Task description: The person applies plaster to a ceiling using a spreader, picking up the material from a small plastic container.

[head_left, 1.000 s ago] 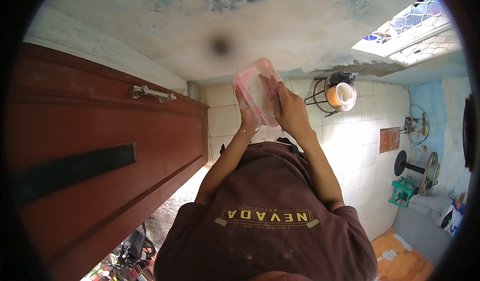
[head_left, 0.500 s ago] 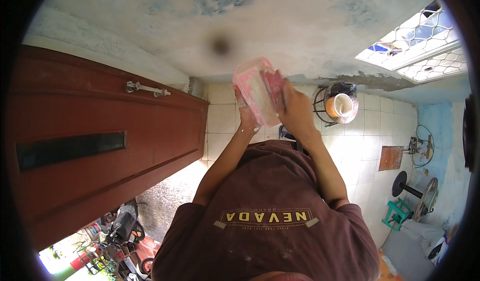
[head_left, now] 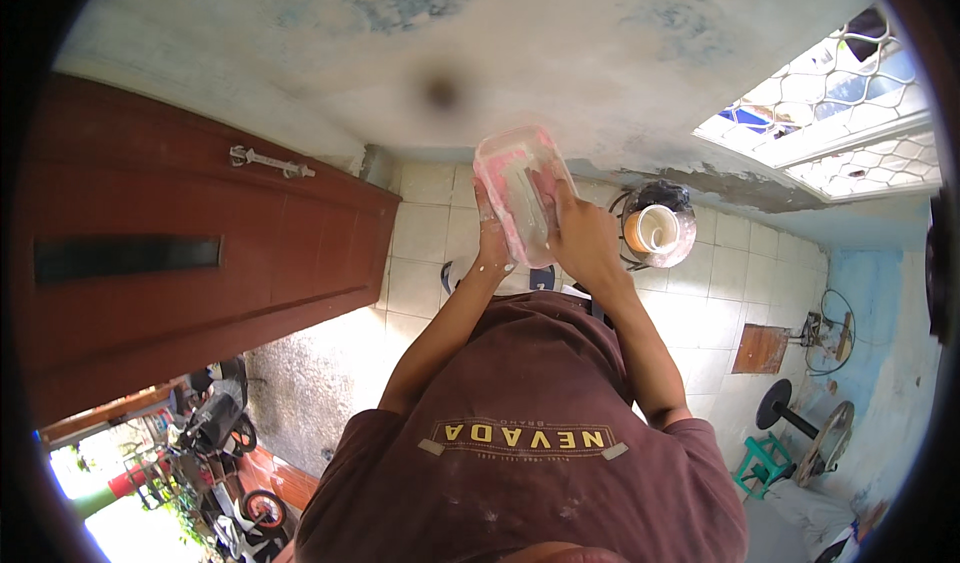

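My left hand grips the side of a translucent plastic container with pink and off-white smears inside, tilted in front of my waist. My right hand is at the container's right side, its fingers bent down inside around something pinkish that I cannot make out. Pale specks dot my left hand near the wrist. Right of my hands, a round stool bears an orange tub with a white rim and a dark bundle.
A red-brown door is at left, with a motorbike outside beyond it. The patchy wall faces me; a grille window is upper right. A green stool, a metal stand and coiled cable are at right on tiled flooring.
The pinkish thing in my right hand was raised half a second ago and is now lower inside the container. The view has shifted slightly, showing more of the outdoors at lower left.
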Action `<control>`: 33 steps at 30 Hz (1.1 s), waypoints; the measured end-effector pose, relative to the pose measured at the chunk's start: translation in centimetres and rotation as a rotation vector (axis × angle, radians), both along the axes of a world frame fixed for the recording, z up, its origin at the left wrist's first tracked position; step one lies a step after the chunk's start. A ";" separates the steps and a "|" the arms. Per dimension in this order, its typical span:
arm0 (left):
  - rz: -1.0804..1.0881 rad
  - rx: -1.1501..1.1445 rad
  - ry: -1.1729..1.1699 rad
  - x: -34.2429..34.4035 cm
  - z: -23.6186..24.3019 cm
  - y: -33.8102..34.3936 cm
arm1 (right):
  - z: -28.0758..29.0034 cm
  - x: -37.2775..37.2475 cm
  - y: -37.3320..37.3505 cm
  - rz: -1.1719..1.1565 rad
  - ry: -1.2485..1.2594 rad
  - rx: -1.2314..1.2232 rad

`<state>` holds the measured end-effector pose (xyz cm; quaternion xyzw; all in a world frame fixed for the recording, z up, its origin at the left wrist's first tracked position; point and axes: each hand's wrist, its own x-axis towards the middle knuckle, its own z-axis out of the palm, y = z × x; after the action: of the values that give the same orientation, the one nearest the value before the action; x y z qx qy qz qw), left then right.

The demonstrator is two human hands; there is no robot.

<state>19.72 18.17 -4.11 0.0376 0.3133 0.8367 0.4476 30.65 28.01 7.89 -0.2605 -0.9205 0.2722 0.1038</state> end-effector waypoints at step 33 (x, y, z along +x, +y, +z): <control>0.003 0.017 0.028 2.3 2.8 2.9 | 0.6 2.8 3.6 0.003 0.081 0.013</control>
<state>22.04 21.09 -1.34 0.0528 0.3123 0.8395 0.4414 33.44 31.57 8.51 -0.2472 -0.9176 0.2767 0.1424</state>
